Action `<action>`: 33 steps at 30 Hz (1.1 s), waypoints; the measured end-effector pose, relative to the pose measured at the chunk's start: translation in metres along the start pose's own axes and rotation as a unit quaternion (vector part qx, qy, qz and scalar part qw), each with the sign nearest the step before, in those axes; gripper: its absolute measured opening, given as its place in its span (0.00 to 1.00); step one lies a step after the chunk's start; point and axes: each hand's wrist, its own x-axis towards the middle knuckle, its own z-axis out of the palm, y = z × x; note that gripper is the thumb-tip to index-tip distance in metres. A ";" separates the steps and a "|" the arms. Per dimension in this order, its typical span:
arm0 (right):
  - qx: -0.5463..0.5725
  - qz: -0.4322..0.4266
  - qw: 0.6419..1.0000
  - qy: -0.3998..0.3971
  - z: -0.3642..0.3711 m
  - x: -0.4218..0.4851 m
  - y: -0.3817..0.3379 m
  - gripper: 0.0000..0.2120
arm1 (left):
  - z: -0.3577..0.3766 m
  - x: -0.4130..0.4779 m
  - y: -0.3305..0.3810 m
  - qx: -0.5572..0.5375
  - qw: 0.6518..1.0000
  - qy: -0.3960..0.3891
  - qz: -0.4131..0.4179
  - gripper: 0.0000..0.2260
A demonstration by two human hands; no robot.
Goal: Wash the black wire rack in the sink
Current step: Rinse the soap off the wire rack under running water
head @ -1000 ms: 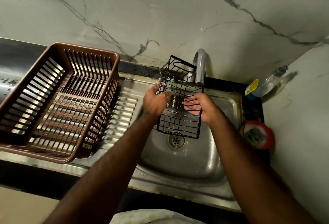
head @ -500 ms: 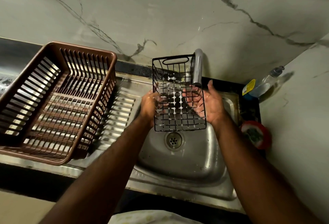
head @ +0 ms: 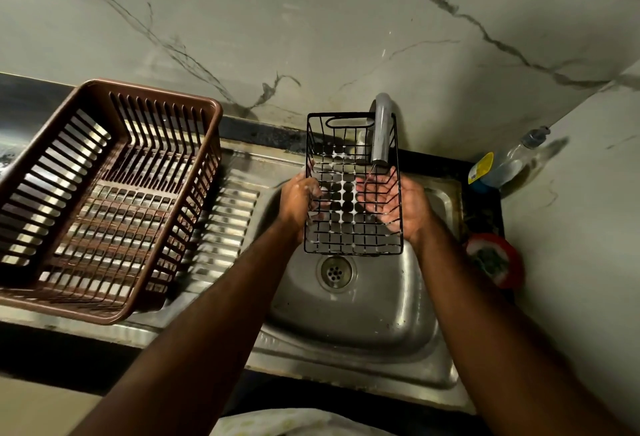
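The black wire rack (head: 349, 228) is held above the steel sink (head: 349, 318), its open side toward me, with soap film across its mesh. My left hand (head: 299, 200) grips the rack's left wall, fingers curled round the wires. My right hand (head: 403, 205) is at the right wall, palm inward, its fingers spread inside the rack under the tap (head: 381, 134). A thin stream of water falls from the spout onto those fingers. The drain (head: 335, 272) shows just below the rack.
A brown plastic dish basket (head: 104, 200) stands on the ribbed steel drainboard (head: 228, 214) at left. At the right of the sink are a clear pump bottle (head: 509, 162) with a yellow label and a red round tub (head: 495, 259). Marble walls close in behind and right.
The rack was tilted and lower a second ago; it has been turned square and raised under the tap. My right hand has moved from the mesh's front to the right wall, inside the rack.
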 end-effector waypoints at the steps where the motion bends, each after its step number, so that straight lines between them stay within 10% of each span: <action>1: 0.008 0.003 1.000 -0.001 -0.001 0.000 0.001 0.27 | 0.001 0.001 0.000 0.007 1.000 0.003 0.005 0.14; 21: -0.047 0.093 0.994 0.042 0.031 0.003 0.011 0.45 | -0.008 -0.004 0.025 0.059 0.992 0.083 0.078 0.27; 33: -0.141 0.055 0.987 0.047 0.030 0.004 0.013 0.16 | 0.000 -0.013 0.031 0.108 0.985 0.123 0.056 0.32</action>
